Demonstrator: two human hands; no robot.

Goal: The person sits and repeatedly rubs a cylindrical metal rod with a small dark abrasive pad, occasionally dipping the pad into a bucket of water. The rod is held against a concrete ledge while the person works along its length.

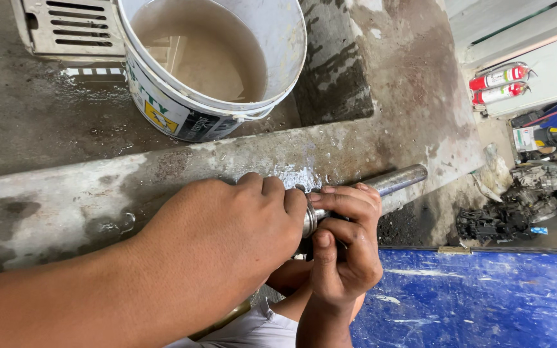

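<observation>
The metal shaft [391, 182] lay along the wet concrete ledge [66, 193], its long axis running up and rightward from both hands. The left hand [227, 238] was clenched over its near end (hidden), the right hand [346, 248] pinching the shaft just beyond.

Concrete ledge [85, 193] runs across frame from lower left toward right, wet, stained, patchy grey-white. Behind it, upper left, wet concrete floor [27, 122]. White bucket [227, 103] stands on floor at top centre, just behind ledge, holding murky water. Metal drain grate [72, 26] lies in top left corner, touching bucket's left side. Steel rod [394, 182] lies along ledge's right end, at right of centre, tip pointing toward upper right.
</observation>
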